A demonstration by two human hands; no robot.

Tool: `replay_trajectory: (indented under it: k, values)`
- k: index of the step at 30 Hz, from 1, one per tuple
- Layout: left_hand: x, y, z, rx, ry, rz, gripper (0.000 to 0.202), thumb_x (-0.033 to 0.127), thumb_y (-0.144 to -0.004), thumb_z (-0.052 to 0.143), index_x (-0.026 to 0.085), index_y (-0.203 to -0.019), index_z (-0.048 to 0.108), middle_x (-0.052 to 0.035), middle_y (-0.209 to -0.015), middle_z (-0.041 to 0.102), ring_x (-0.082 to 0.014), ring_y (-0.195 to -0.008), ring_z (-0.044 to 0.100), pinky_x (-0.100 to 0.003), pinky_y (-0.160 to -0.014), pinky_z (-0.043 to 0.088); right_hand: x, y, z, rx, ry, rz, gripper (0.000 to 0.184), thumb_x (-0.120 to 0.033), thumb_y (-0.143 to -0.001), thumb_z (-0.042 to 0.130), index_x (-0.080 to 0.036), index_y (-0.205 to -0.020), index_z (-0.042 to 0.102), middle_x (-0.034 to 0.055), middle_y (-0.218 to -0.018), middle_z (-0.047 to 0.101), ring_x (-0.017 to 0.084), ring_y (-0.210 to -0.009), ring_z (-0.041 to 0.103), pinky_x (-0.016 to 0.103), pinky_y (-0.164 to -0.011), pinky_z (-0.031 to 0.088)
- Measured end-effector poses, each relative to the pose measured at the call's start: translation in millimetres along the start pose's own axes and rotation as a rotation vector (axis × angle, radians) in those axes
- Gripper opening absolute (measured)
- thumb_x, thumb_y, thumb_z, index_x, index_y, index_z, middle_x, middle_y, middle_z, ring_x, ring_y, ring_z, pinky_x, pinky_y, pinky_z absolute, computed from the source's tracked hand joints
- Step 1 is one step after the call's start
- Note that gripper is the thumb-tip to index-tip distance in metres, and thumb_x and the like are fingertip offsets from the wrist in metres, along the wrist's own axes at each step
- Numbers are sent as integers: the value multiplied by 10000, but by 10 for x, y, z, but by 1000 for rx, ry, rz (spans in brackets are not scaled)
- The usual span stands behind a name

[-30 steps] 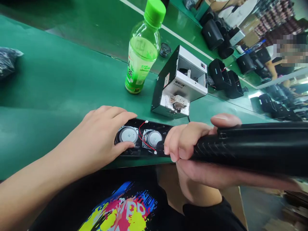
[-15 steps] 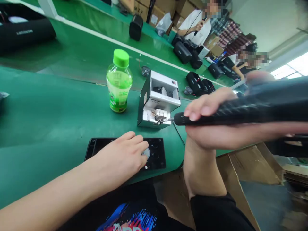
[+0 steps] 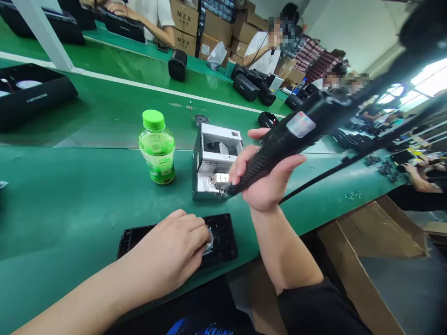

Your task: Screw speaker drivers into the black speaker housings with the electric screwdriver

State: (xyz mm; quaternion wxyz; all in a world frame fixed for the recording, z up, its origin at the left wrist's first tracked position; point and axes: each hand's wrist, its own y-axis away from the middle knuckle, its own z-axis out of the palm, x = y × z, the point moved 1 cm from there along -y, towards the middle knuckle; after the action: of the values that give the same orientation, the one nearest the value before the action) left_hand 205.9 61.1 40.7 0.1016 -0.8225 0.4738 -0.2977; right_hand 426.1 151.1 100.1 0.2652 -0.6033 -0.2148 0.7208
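Note:
My right hand point(image 3: 265, 184) is wrapped round a black electric screwdriver point(image 3: 272, 156), its cord end reaching to the upper right. The tool's tip end is at the front of a grey and black screw feeder point(image 3: 213, 160), close to its small metal outlet block; the bit itself is hard to make out. My left hand point(image 3: 179, 246) rests on a flat black panel point(image 3: 225, 237), its fingers curled together at a round, shiny, pale part point(image 3: 209, 241). Whatever those fingertips hold is hidden.
A green-capped drink bottle point(image 3: 157, 149) stands left of the feeder. Behind it lies a small round speaker driver point(image 3: 201, 120). A black speaker housing point(image 3: 38, 97) sits at the left. An open cardboard box point(image 3: 377, 232) is at the lower right. Co-workers sit across the bench.
The view has tilted up and swung. My right hand has turned, so the screwdriver now slants up to the right and its tip end is nearer the feeder. My left hand stays on the panel.

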Motion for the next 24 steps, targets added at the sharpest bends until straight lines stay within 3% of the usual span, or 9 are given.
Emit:
replay_trajectory:
  k: [5, 10, 12, 14, 17, 19, 21, 23, 24]
  values:
    - [-49, -11, -73, 86, -1, -97, 251, 160, -1238, 582, 256, -1200, 811, -24, -1053, 858, -204, -919, 804, -373, -821, 634, -187, 214, -57, 59, -66, -41, 754, -1020, -1170, 627, -319, -1300, 873, -77, -623, 659, 168, -360, 528, 287, -351, 471]
    - [-79, -78, -364, 96, -111, -113, 340, 313, -1284, 580, 267, -1046, 819, -30, -949, 822, -251, -810, 747, -452, -723, 578, -725, 298, -158, 133, -187, 135, 721, -1022, -929, 968, -348, -1184, 965, -70, -648, 757, 181, -423, 626, 313, -418, 592]
    - [-125, -266, -505, 140, -127, -135, 317, 347, -1280, 597, 273, -1096, 845, -34, -1022, 860, -249, -888, 796, -428, -763, 609, -931, 330, -179, 78, -182, 191, 655, -967, -954, 994, -356, -1189, 980, -51, -673, 783, 191, -466, 670, 332, -459, 633]
    - [-216, -559, -595, 192, -192, -188, 325, 381, -1268, 603, 277, -1157, 890, -64, -1114, 894, -287, -1006, 835, -443, -835, 639, -1083, 375, -180, 49, -156, 163, 626, -959, -1067, 889, -364, -1236, 983, -43, -680, 756, 194, -484, 676, 350, -482, 653]
    - [-411, -1024, -599, 174, -312, -356, 416, 316, -1232, 545, 239, -1315, 945, -142, -1240, 896, -338, -1117, 846, -476, -910, 669, -1205, 451, -150, 6, -130, 132, 583, -921, -1179, 764, -398, -1314, 984, -37, -696, 717, 208, -504, 698, 384, -524, 685]
    - [-513, -1194, -549, 190, -333, -404, 565, 229, -1195, 516, 177, -1659, 835, -180, -1345, 887, -325, -1162, 851, -452, -936, 685, -1236, 498, -139, -26, -135, 135, 509, -857, -1203, 782, -415, -1346, 988, -38, -690, 709, 217, -501, 710, 394, -521, 687]
    - [-547, -1165, -498, 246, -321, -396, 788, 205, -1177, 522, 137, -1963, 520, -214, -1534, 855, -300, -1211, 851, -414, -930, 690, -1244, 548, -156, -42, -157, 141, 443, -787, -1208, 829, -404, -1361, 993, -40, -670, 704, 218, -486, 714, 393, -505, 683]
    - [-508, -936, -471, 285, -286, -342, 848, 243, -1206, 540, 153, -2032, 372, -221, -1651, 821, -294, -1250, 849, -418, -957, 705, -1243, 607, -194, -45, -173, 152, 413, -745, -1212, 848, -394, -1375, 991, -41, -659, 711, 216, -469, 715, 392, -496, 683]
    - [-467, -765, -470, 286, -264, -300, 767, 276, -1231, 548, 182, -1988, 474, -205, -1628, 839, -302, -1249, 851, -444, -991, 716, -1246, 639, -215, -52, -177, 164, 392, -729, -1210, 860, -399, -1382, 985, -41, -665, 724, 214, -462, 712, 395, -495, 684]
